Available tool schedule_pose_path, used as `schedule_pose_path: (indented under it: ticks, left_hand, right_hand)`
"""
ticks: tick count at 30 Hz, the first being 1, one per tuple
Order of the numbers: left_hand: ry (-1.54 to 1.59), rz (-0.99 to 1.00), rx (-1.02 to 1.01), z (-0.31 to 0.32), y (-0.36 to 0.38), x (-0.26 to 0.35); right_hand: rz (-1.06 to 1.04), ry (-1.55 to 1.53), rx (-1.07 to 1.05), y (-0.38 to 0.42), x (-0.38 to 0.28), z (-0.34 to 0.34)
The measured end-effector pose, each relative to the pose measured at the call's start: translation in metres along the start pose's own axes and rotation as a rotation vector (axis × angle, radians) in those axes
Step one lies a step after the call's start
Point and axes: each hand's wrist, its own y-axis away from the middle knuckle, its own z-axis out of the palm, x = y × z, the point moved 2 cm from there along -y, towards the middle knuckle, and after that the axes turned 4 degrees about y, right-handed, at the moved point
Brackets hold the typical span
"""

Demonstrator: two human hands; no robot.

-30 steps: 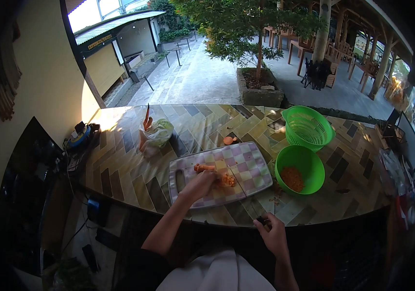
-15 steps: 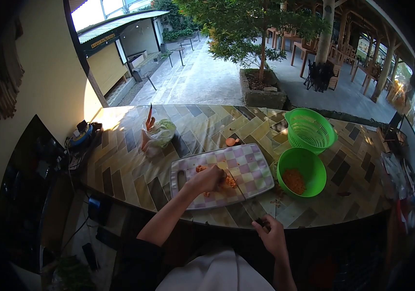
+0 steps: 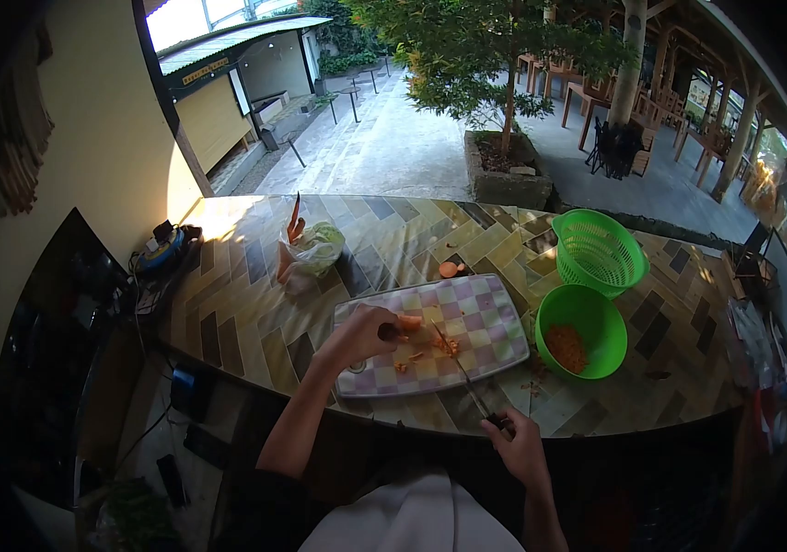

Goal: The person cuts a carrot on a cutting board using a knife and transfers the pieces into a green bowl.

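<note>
A pink-and-white checkered cutting board (image 3: 495, 345) lies on the tabletop in front of me. Over its left half is my left hand (image 3: 363, 337), fingers curled round an orange carrot piece (image 3: 409, 323) that shows past the fingertips. My right hand (image 3: 518, 446) grips the dark handle of a knife (image 3: 475, 394) near the table's front edge. The blade slants up and left over the board, its tip beside a small heap of chopped carrot (image 3: 447, 346). Smaller bits lie scattered below my left hand.
Right of the board stands a green bowl (image 3: 616, 342) holding chopped carrot (image 3: 566, 348), with a green colander (image 3: 587, 241) behind it. Orange carrot ends (image 3: 450, 270) lie beyond the board. A plastic bag (image 3: 322, 250) with carrots sits back left; cables and electrical things are at far left.
My left hand has moved left, away from the knife and chopped heap, and the carrot piece now shows. The knife stays in my right hand, and more of its blade is visible.
</note>
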Motion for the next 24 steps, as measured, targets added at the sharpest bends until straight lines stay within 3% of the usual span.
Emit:
schedule_pose_path:
  ticks: [7, 13, 20, 24]
  left_hand:
    - [0.049, 0.018, 0.094, 0.022, 0.054, -0.010]
    - [0.008, 0.086, 0.142, 0.040, 0.073, -0.018]
    - [0.041, 0.180, 0.186, 0.038, 0.077, -0.021]
    - [0.044, 0.118, 0.163, 0.029, 0.079, -0.022]
  right_hand:
    - [0.050, 0.066, -0.333, -0.009, -0.021, 0.025]
    - [0.007, 0.196, -0.336, -0.016, -0.032, 0.027]
    - [0.057, 0.145, -0.269, -0.018, -0.036, 0.019]
    - [0.047, 0.146, -0.269, -0.016, -0.038, 0.014]
